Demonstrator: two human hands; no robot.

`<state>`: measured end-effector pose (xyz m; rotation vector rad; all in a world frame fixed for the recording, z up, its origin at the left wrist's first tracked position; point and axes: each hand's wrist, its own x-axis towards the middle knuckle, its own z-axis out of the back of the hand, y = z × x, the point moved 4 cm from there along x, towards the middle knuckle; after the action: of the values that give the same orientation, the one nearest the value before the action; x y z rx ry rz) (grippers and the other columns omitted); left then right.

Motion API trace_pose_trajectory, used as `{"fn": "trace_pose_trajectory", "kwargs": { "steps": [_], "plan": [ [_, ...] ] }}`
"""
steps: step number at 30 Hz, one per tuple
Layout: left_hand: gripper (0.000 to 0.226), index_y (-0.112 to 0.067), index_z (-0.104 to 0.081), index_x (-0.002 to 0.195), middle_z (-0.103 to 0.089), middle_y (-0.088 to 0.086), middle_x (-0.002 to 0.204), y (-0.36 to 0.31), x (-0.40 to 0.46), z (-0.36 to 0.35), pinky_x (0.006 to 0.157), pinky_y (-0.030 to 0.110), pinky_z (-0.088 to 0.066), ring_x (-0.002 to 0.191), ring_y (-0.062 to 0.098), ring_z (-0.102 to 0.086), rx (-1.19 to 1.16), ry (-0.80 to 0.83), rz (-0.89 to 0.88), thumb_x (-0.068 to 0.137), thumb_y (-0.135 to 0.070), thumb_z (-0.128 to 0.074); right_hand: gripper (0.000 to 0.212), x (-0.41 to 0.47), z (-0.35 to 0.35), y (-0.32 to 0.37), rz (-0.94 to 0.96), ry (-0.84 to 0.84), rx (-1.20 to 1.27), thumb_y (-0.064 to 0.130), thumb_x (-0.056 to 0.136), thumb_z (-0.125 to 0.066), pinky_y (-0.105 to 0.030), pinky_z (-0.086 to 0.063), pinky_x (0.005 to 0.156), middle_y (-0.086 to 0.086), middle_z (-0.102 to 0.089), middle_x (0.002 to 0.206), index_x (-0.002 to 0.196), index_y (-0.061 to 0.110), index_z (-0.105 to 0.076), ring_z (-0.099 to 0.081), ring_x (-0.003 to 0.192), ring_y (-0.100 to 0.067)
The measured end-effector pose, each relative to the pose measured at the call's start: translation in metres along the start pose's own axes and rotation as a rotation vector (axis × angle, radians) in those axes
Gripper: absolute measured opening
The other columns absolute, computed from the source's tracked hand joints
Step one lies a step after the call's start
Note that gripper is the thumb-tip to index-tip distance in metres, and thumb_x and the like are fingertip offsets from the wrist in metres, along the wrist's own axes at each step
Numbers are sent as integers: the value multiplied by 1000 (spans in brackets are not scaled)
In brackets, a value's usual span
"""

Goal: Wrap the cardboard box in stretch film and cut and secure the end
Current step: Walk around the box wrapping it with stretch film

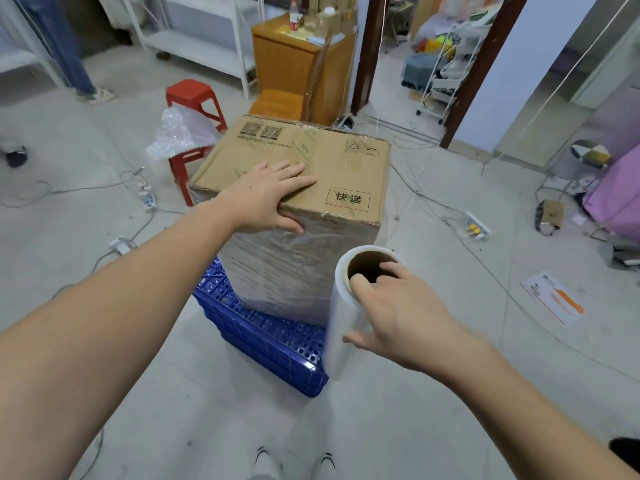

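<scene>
Roll (346, 313) stands upright beside upright box (298, 161).

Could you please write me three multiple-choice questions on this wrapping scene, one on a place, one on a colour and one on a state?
1. Where does the cardboard box stand?
A. on a blue crate
B. on a white shelf
C. on a red stool

2. What colour is the stool behind the box?
A. green
B. red
C. black

3. How does the right hand hold the film roll?
A. flat under it
B. not touching it
C. fingers hooked into its core

Answers:
1. A, the blue crate shows under the box.
2. B, its seat and legs are red.
3. C, fingertips dip into the tube's open end.
</scene>
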<state>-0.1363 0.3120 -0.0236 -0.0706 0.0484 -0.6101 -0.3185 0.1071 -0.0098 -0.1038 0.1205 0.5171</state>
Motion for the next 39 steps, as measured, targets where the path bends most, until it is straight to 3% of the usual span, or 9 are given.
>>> {"fn": "trace_pose_trajectory", "kwargs": {
  "steps": [3,7,14,18,24,30,35,37,39],
  "plan": [
    [105,-38,-15,163,-8,-4,172,-1,-1,-1,128,47,-3,158,22,-7,3,-1,0,78,-77,-63,68,8,3,7,-211,0,39,85,79,-40,-31,-35,75,8,-45,61,82,17,-42,-53,72,-21],
    [104,-36,-13,163,-7,-2,172,-1,-2,0,128,48,-6,158,24,-7,44,-10,-17,80,-78,-59,66,22,4,24,-318,-71,-18,79,88,-31,-31,-27,52,4,-50,61,74,17,-48,-46,57,-17],
    [102,-33,-2,164,-5,4,173,5,2,-5,127,48,-15,158,29,-10,224,-34,-65,84,-87,-35,47,44,7,44,-108,-177,133,60,91,-53,-35,-49,84,8,-36,57,67,23,-37,-42,74,-23],
    [100,-31,-4,163,-9,6,172,7,8,-6,125,50,-21,156,32,-15,242,-52,-117,85,-87,-33,47,47,17,62,8,-135,67,56,81,-68,-43,-56,78,12,-28,57,67,26,-34,-47,66,-21],
    [100,-27,-7,162,-14,13,170,9,9,-11,121,54,-27,153,38,-20,262,-80,-163,86,-86,-30,33,56,20,95,-90,-28,148,52,87,-66,-33,-35,112,-2,-63,76,74,28,-49,-58,101,-24],
    [98,-25,-7,163,-12,13,170,10,4,-9,121,54,-25,155,38,-17,240,-70,-178,89,-83,-33,27,56,16,102,-244,-6,147,48,92,-60,-29,-17,120,5,-53,80,84,27,-44,-53,106,-17],
    [88,-32,-21,162,-16,3,171,24,1,8,125,51,-21,156,30,-16,-20,33,-249,91,-69,-57,13,49,10,109,-362,-38,61,23,80,-51,-30,-21,118,7,-43,63,83,20,-40,-48,70,-18],
    [83,-32,-31,159,-20,-2,170,43,-6,20,127,47,-18,157,22,-16,-260,113,-293,90,-54,-71,22,47,5,107,-439,-156,46,36,75,-55,-34,-32,113,11,-35,56,77,20,-39,-43,62,-18],
    [90,-31,-27,161,-18,-5,170,67,-14,26,128,44,-14,157,18,-15,-207,150,-357,87,-59,-71,43,47,3,105,-510,-256,66,62,80,-54,-34,-38,108,14,-27,52,73,23,-37,-39,58,-15]
  ]
}}
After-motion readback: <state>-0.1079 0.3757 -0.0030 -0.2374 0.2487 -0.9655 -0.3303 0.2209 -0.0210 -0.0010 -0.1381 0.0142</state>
